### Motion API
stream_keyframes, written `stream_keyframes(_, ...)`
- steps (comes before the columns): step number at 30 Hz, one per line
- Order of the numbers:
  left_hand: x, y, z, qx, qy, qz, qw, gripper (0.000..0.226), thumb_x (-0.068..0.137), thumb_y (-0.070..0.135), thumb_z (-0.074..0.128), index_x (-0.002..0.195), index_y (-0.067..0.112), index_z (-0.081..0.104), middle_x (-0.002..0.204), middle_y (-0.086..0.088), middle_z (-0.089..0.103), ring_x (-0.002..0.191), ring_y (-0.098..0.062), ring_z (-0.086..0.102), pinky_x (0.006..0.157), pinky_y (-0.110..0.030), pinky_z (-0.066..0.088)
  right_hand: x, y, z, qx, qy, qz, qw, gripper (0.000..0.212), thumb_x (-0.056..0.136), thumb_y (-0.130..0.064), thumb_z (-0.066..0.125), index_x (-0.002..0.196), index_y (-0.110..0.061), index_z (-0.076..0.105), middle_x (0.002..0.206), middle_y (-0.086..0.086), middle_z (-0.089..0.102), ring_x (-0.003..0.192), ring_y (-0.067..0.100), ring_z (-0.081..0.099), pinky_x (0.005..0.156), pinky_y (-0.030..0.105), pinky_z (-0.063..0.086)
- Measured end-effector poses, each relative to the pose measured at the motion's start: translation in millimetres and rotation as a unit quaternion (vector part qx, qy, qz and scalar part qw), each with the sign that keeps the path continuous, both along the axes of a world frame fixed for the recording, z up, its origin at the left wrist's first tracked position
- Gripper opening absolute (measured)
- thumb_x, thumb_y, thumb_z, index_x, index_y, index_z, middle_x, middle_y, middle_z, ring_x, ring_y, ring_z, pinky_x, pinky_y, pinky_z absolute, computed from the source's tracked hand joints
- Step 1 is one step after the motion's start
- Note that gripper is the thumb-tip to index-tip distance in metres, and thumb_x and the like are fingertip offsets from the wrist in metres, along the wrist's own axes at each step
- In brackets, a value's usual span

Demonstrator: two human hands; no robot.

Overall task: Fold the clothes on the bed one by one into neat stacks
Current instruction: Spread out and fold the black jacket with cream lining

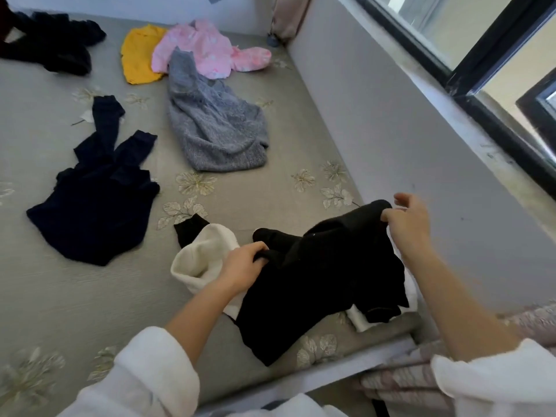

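Observation:
A black and white garment (316, 281) lies bunched near the bed's front edge, its white part (204, 257) showing at the left. My left hand (243, 266) grips a black fold near its middle. My right hand (406, 224) pinches the garment's upper right corner and lifts it slightly. Farther back on the bed (45, 296) lie a dark navy garment (93, 206), a grey knit sweater (213, 127), a pink garment (207, 49), a yellow one (138, 55) and a black heap (57, 43).
A grey wall (391, 115) runs along the bed's right side under a dark-framed window (481, 55). A curtain (288, 16) hangs in the far corner. Patterned pinkish bedding (421, 371) sits at the lower right beside the bed's front edge.

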State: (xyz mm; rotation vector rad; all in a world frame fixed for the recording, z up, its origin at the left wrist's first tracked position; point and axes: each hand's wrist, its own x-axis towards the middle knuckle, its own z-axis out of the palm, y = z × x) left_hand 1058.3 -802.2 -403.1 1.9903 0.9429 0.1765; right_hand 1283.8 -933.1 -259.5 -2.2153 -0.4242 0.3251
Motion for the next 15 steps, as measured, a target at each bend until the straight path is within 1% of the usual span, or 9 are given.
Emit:
stream_keyframes(2, -1.2, -3.9, 9.7, -0.036, -0.041, -0.021, 0.998, 0.008, 0.091, 0.02, 0.058, 0.089, 0.024, 0.065, 0.079, 0.006, 0.065, 0.079, -0.016, 0.061, 0.073, -0.035, 0.047, -19.2, 5.1, -9.2, -0.025, -0.03, 0.157, 0.987, 0.063, 0.067, -0.004, 0.061, 0.128, -0.013, 0.053, 0.126, 0.004, 0.052, 0.118, 0.017, 0.047, 0.099, 0.026, 0.035)
stream_keyframes(3, -0.1, -5.6, 16.4, -0.051, -0.058, -0.032, 0.997, 0.009, 0.09, 0.02, 0.06, 0.089, 0.025, 0.066, 0.078, 0.008, 0.065, 0.077, -0.013, 0.061, 0.072, -0.033, 0.048, -30.6, 9.4, -13.3, -0.055, -0.015, 0.258, 0.965, 0.07, 0.059, -0.01, 0.062, 0.129, -0.017, 0.055, 0.132, 0.002, 0.05, 0.126, 0.018, 0.042, 0.105, 0.027, 0.031)
stream_keyframes(5, 4.2, -7.2, 30.6, -0.065, -0.089, -0.05, 0.993, 0.012, 0.088, 0.015, 0.063, 0.092, 0.023, 0.071, 0.082, 0.006, 0.068, 0.081, -0.012, 0.063, 0.076, -0.033, 0.049, -49.8, 18.5, -26.2, -0.182, 0.025, 0.415, 0.891, 0.083, 0.053, -0.02, 0.066, 0.135, -0.024, 0.05, 0.146, -0.001, 0.039, 0.14, 0.017, 0.025, 0.116, 0.042, 0.018)
stream_keyframes(7, 7.5, -6.4, 45.9, -0.074, -0.112, -0.065, 0.989, 0.013, 0.085, 0.01, 0.065, 0.094, 0.016, 0.073, 0.087, -0.001, 0.072, 0.085, -0.014, 0.066, 0.079, -0.032, 0.05, -67.0, 25.5, -44.0, -0.309, -0.014, 0.474, 0.825, 0.083, 0.063, -0.025, 0.074, 0.139, -0.03, 0.043, 0.145, -0.003, 0.039, 0.142, 0.016, 0.02, 0.115, 0.058, 0.006)
stream_keyframes(8, 7.7, -4.6, 52.9, -0.089, -0.122, -0.071, 0.986, 0.013, 0.084, 0.009, 0.066, 0.094, 0.013, 0.074, 0.088, -0.004, 0.072, 0.084, -0.013, 0.066, 0.079, -0.031, 0.05, -72.8, 28.8, -51.5, -0.335, -0.046, 0.478, 0.811, 0.071, 0.07, -0.026, 0.073, 0.135, -0.032, 0.045, 0.135, -0.003, 0.049, 0.138, 0.017, 0.029, 0.112, 0.06, 0.004)
stream_keyframes(9, 5.9, -2.0, 58.5, -0.122, -0.134, -0.074, 0.981, 0.013, 0.084, 0.008, 0.067, 0.093, 0.011, 0.074, 0.088, -0.005, 0.073, 0.084, -0.011, 0.067, 0.079, -0.028, 0.051, -77.4, 32.0, -54.7, -0.328, -0.066, 0.468, 0.817, 0.053, 0.076, -0.025, 0.069, 0.126, -0.034, 0.052, 0.12, -0.004, 0.058, 0.131, 0.02, 0.04, 0.111, 0.059, 0.005)
stream_keyframes(11, -3.4, 6.2, 67.8, -0.206, -0.176, -0.05, 0.961, 0.02, 0.084, 0.002, 0.065, 0.097, 0.015, 0.072, 0.093, 0.001, 0.073, 0.086, -0.001, 0.066, 0.077, -0.014, 0.05, -79.0, 38.0, -52.3, -0.288, -0.072, 0.444, 0.845, 0.023, 0.082, -0.022, 0.06, 0.099, -0.037, 0.06, 0.095, -0.006, 0.063, 0.114, 0.024, 0.055, 0.11, 0.05, 0.02)
stream_keyframes(13, -17.6, 19.4, 66.8, -0.193, -0.208, 0.073, 0.956, 0.028, 0.085, -0.001, 0.06, 0.102, 0.021, 0.067, 0.098, 0.008, 0.069, 0.087, 0.003, 0.064, 0.075, -0.007, 0.046, -70.3, 41.7, -41.1, -0.264, -0.043, 0.416, 0.869, 0.012, 0.081, -0.02, 0.06, 0.079, -0.032, 0.058, 0.087, -0.004, 0.065, 0.1, 0.026, 0.061, 0.099, 0.043, 0.039)
stream_keyframes(15, -37.6, 29.8, 49.6, -0.129, -0.156, 0.235, 0.951, 0.028, 0.086, 0.001, 0.054, 0.105, 0.019, 0.063, 0.099, 0.004, 0.064, 0.089, -0.006, 0.06, 0.076, -0.015, 0.045, -59.4, 43.0, -27.2, -0.214, 0.004, 0.387, 0.897, 0.015, 0.079, -0.017, 0.063, 0.069, -0.027, 0.059, 0.077, -0.002, 0.066, 0.086, 0.025, 0.065, 0.084, 0.039, 0.048)
